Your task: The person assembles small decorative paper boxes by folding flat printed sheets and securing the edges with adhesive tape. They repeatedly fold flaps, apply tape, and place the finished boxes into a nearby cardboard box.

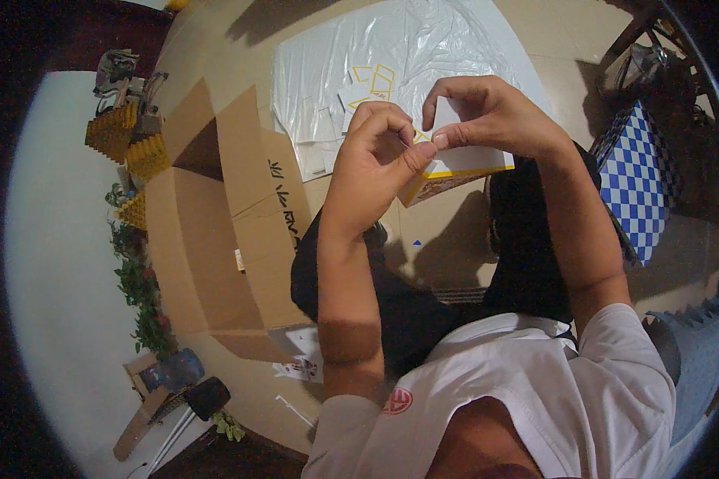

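Observation:
A small carton (473, 163) is in front of me, between my hands. It has a white face, yellow edges and a brown patterned side. Over its near-left corner, my left hand (369, 164) is closed, with thumb and forefinger at a small white piece with yellow lines (423, 136). From the other side, my right hand (495, 120) pinches at the same piece, its forefinger bent and its thumb tip close to my left thumb. My fingers partly cover the piece, and whether it is separate from the carton is hard to make out.
Beyond my hands, white pieces with yellow outlines (382, 81) lie on a plastic-covered white surface (455, 40). A large open cardboard box (268, 231) stands at left. On the right are a blue-and-white checkered box (635, 180) and a grey-blue cloth-covered seat (699, 351). Plants (140, 279) line the left wall.

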A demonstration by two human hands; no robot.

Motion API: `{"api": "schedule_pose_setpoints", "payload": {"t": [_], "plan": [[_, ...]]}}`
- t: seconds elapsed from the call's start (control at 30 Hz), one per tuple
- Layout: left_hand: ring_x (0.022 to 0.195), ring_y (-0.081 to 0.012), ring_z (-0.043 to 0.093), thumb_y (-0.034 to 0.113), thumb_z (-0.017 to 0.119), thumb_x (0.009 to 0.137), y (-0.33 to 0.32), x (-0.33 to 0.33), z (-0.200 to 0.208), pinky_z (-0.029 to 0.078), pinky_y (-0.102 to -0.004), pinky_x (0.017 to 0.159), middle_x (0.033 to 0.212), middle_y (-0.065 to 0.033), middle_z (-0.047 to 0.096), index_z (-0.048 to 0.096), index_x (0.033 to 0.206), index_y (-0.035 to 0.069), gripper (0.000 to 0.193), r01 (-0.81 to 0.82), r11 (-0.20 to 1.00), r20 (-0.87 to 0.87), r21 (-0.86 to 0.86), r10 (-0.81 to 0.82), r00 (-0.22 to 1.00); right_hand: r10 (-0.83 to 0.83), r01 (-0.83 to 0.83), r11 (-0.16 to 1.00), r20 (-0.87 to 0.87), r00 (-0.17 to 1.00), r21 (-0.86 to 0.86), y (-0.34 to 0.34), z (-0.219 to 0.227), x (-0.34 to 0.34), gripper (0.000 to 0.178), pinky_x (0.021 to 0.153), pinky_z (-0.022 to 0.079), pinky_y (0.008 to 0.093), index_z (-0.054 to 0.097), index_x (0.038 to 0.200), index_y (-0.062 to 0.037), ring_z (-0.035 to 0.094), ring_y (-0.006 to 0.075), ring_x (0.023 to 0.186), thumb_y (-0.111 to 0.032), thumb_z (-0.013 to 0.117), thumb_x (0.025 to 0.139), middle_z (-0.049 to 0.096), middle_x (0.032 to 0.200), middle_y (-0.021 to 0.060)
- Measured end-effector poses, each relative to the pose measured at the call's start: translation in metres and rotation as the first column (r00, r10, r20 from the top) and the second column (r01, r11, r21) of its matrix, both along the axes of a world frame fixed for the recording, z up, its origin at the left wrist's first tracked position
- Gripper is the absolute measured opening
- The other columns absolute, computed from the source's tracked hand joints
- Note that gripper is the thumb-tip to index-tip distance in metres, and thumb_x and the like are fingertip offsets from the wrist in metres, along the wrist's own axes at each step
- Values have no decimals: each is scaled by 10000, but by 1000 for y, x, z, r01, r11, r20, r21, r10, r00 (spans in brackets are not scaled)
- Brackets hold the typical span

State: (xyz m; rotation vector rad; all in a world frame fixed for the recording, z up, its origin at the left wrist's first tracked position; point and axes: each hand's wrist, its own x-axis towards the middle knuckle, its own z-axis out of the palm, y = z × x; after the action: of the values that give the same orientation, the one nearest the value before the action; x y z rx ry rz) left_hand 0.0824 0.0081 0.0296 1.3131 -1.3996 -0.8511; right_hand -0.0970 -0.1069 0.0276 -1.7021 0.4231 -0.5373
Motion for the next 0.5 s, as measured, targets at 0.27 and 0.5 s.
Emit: {"api": "schedule_pose_setpoints", "payload": {"t": [0.27, 0.5], "plan": [[848, -107, 517, -7, 702, 774, -5, -2, 0, 431, -247, 803, 895, -27, 534, 513, 771, 66, 203, -35, 999, -295, 12, 38, 955, 16, -18, 998, -30, 999, -62, -2, 9, -4, 332, 528, 244, 231, 610, 865, -81, 332, 31, 603, -311, 814, 738, 393, 610, -83], [809, -88, 507, -41, 673, 779, -7, -9, -5, 432, -243, 765, 850, -21, 558, 516, 766, 58, 186, -62, 998, -374, 23, 66, 925, 75, -75, 997, -17, 997, -34, -3, 14, -8, 313, 541, 270, 223, 589, 825, -82, 360, 21, 619, -297, 804, 751, 428, 636, -81]]}}
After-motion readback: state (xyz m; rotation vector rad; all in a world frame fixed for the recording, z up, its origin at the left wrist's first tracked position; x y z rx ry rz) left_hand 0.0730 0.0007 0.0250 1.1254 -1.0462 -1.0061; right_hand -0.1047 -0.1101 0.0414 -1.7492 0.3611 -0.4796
